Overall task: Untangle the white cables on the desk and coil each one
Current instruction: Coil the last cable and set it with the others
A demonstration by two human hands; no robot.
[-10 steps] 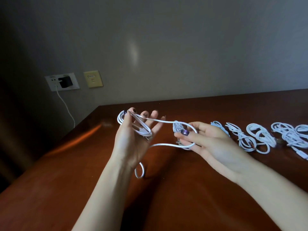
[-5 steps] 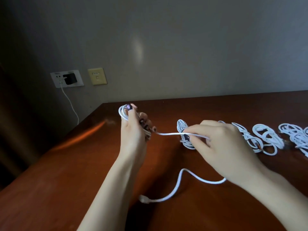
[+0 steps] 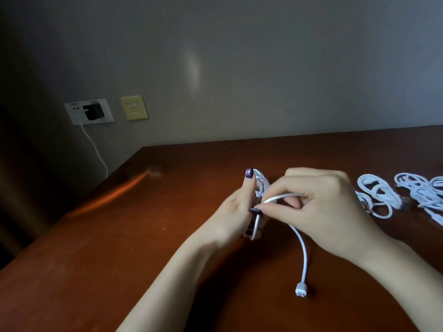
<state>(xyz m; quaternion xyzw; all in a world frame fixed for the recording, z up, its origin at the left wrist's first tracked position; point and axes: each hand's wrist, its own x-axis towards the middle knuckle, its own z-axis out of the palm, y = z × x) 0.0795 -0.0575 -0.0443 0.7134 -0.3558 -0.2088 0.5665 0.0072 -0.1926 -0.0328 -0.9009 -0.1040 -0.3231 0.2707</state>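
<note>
- My right hand [image 3: 321, 207] is curled, thumb and forefinger pinching the white cable [image 3: 304, 248] just beside my left.
- My left hand [image 3: 233, 212] stands edge-up, thumb raised, fingers bent round the cable's thin, glossy loops.
- The loose tail hangs in a smooth arc, ending in a flat plug [image 3: 300, 289] down by the desk [image 3: 107, 259].
- The desk is polished reddish-brown wood; more coiled cables [image 3: 378, 195] lie to the right.

White cable [image 3: 302, 245], half-coiled, tail dangling
</note>
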